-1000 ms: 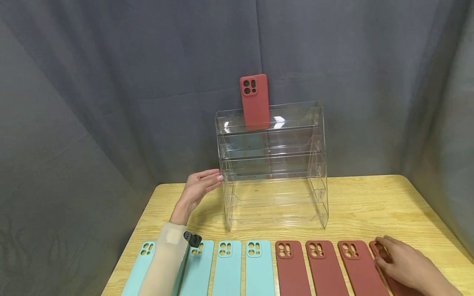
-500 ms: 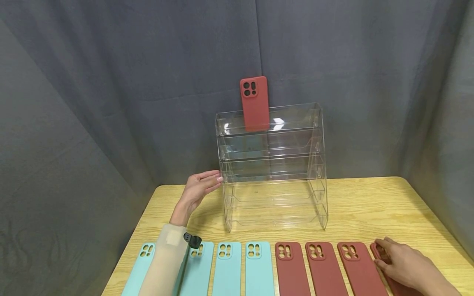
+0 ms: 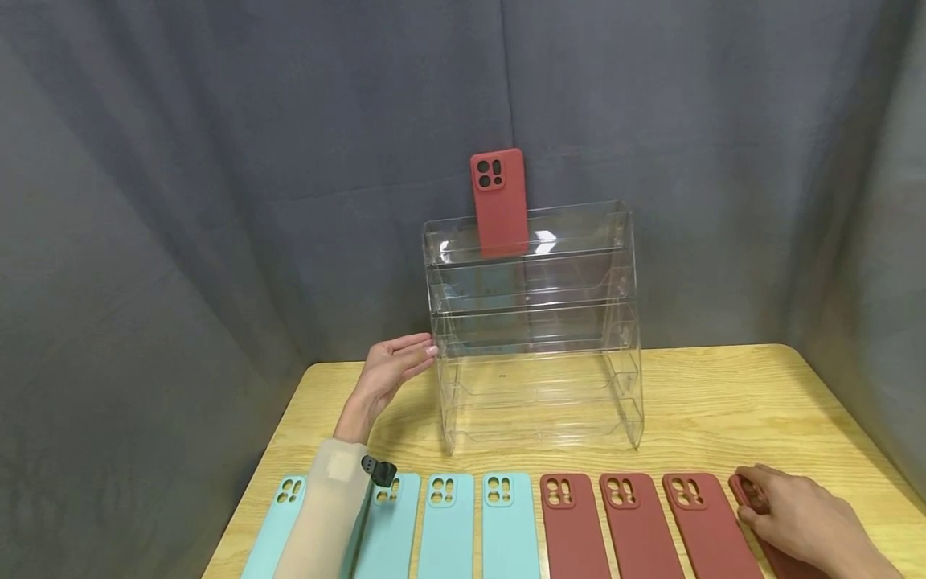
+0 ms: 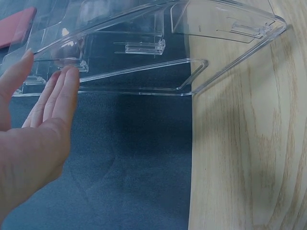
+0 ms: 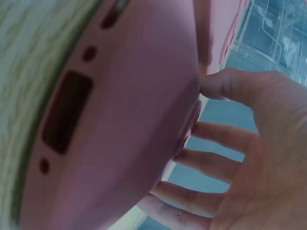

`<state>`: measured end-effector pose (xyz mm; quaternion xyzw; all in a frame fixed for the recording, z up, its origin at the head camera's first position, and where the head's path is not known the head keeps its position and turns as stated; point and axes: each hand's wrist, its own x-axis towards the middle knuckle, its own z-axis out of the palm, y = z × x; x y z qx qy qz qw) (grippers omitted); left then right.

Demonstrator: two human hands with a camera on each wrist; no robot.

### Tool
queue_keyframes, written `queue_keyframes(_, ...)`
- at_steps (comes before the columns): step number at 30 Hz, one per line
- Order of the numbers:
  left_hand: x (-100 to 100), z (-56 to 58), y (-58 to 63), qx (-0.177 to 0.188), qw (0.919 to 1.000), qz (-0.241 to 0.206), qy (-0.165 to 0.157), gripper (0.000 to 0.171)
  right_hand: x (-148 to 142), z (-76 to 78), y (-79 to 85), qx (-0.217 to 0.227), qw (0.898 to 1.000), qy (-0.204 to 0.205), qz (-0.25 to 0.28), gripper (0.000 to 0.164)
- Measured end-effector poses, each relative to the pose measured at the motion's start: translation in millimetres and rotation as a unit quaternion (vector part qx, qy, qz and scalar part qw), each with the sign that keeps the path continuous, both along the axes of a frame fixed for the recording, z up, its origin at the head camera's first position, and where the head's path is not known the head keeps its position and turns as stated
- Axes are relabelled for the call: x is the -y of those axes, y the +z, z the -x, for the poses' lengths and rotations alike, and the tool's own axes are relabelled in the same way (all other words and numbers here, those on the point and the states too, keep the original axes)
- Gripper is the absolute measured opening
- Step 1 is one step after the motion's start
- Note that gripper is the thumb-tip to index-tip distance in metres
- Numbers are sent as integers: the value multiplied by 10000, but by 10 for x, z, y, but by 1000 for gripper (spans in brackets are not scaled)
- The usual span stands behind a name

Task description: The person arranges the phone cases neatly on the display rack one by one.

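A clear tiered acrylic display rack (image 3: 535,394) stands on the table. One red phone case (image 3: 501,205) leans upright in its top tier. My left hand (image 3: 387,374) is at the rack's left side, its fairly straight fingers (image 4: 62,93) right at the clear side panel. At the far right, my right hand (image 3: 803,515) grips the last red phone case (image 5: 129,96) of the front row around its camera end, thumb on one edge and the other fingers along the far end and side. The hand covers much of that case in the head view.
Several turquoise phone cases (image 3: 511,531) lie in a row at the front left, partly under my left sleeve (image 3: 325,498). More red phone cases (image 3: 575,531) continue the row rightward. Grey curtains (image 3: 347,161) hang behind and beside the wooden table (image 3: 709,402).
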<state>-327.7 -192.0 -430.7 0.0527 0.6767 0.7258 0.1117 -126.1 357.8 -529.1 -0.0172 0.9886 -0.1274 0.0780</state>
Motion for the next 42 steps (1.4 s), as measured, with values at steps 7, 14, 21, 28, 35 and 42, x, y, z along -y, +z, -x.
queue_keyframes(7, -11, 15, -10, 2, 10000, -33, 50, 53, -28, 24, 14, -122, 9999, -40, 7, 67)
queue_keyframes(14, 0, 18, -28, 0, 10000, -39, 35, 53, 35, 75, 195, -496, 9987, -27, 108, 62)
queue_keyframes(21, 1, 22, -42, 4, 10000, -74, 32, 52, 147, 231, 523, -1174, 9929, -43, 166, 56)
queue_keyframes(28, -1, 30, -53, -46, 10000, -47, 3, 54, 322, 383, 771, -1828, 9828, 64, 267, 58)
queue_keyframes(35, 9, 45, -44, -83, 9999, -63, -2, 56, 543, 586, 1100, -2871, 9566, 176, 461, 55)
queue_keyframes(42, 22, 43, -58, -98, 9999, -34, 10, 55, 819, 764, 1521, -3267, 9417, 151, 788, 55)
